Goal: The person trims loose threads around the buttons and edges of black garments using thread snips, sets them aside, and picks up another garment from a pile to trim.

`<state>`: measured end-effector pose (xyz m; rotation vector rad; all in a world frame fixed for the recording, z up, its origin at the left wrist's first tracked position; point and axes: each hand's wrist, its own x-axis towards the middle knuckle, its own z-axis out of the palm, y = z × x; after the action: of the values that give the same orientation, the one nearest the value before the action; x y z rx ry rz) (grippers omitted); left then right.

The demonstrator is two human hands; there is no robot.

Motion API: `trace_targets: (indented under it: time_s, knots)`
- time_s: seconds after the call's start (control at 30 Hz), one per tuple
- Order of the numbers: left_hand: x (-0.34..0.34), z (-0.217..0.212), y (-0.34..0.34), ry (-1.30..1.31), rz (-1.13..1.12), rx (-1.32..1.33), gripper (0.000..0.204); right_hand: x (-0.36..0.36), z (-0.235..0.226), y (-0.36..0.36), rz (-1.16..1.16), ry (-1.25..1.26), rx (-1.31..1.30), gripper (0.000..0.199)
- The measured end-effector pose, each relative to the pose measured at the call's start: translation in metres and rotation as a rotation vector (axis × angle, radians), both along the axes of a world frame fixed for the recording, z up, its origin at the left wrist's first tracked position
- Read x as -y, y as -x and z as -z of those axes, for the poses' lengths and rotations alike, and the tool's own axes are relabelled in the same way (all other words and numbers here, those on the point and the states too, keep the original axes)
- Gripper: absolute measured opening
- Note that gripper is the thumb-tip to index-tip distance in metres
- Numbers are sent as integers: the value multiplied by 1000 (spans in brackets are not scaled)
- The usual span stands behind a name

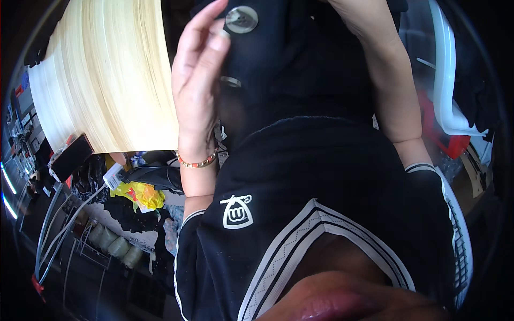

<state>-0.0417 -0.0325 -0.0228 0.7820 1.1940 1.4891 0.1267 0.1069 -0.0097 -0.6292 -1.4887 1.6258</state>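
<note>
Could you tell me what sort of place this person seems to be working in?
Probably a garment workshop or sewing room. The left hand holds a dark garment with a large button, beside a pale wooden tabletop, with cables and clutter below.

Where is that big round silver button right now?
In the head view, the silver button sits at the top centre on a black garment, right beside the fingertips of the left hand.

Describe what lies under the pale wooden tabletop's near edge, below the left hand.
Below the pale wooden tabletop, left of the left hand, lie a yellow crumpled thing, a white plug and cables. The black garment hides the rest.
</note>
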Motion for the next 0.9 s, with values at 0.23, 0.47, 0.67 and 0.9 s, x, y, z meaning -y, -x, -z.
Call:
trace_targets:
  time_s: [0.23, 0.47, 0.67, 0.9]
  knots:
    - [-4, -21, -10, 3, -44, -79, 56, 8, 21, 5, 103, -194, -46, 35]
    - [-13, -18, -16, -39, -43, -19, 58, 25, 9, -7, 68, -441, 60, 34]
    - [-14, -10, -13, -68, -53, -128, 57, 23, -3, -15, 197, -751, 271, 35]
    - [-19, -13, -22, -162, -76, -352, 51, 26, -11, -23, 219, -833, 432, 35]
